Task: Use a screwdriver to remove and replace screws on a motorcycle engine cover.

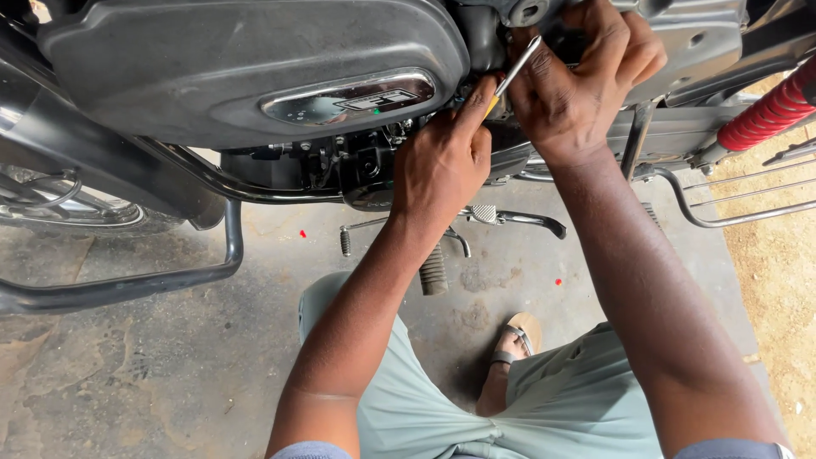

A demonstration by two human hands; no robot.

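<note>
both hands work under the motorbike (255, 68). the left hand (442, 161) pinches the screwdriver (514, 70). the right hand (578, 76) is curled tight around the screwdriver too.

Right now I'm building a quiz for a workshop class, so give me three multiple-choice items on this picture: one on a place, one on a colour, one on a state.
1. Where does the sandalled foot rest?
A. on the concrete floor
B. on the footpeg
C. on the fuel tank

2. What colour is the spring at the upper right?
A. blue
B. red
C. yellow

3. How does the right hand stand to the screwdriver?
A. closed round it
B. flat and apart from it
C. resting on the knee

Answers:
1. A, the foot lies flat on the floor between the knees.
2. B, the coils are bright red.
3. A, the fingers curl round the tool while the left hand touches its lower end.
</note>
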